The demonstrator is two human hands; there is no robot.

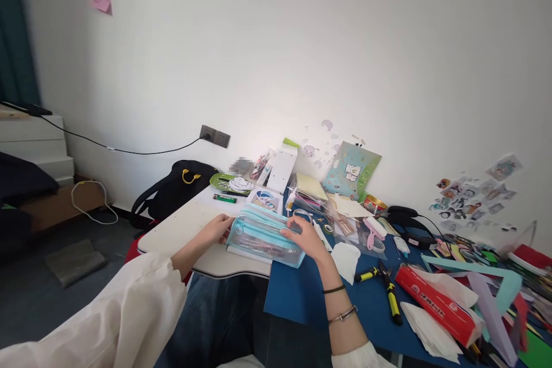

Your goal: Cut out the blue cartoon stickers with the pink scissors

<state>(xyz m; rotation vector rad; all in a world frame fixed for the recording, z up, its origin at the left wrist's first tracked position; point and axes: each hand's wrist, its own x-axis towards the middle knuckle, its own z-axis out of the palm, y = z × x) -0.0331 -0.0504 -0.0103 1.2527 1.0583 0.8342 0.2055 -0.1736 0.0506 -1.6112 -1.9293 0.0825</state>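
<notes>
A clear pencil case with light blue edges [264, 240] lies across the join of the white tabletop and the blue mat, with pens dimly visible inside. Its left end is gripped by my left hand [219, 229], the fingers partly hidden behind the case. My right hand [304, 236] is closed on the upper right edge, thumb and fingers at the blue rim. Behind the case is a picture card [264, 200]. A green marker [225, 198] lies to the left, near a green plate [221, 181].
Yellow-black pliers [390, 293], a red tissue pack [440, 305] and white paper [345, 261] lie to the right on the blue mat [297, 293]. A black backpack [170, 187] stands beyond the left table edge. A white stand [282, 169] is at the back.
</notes>
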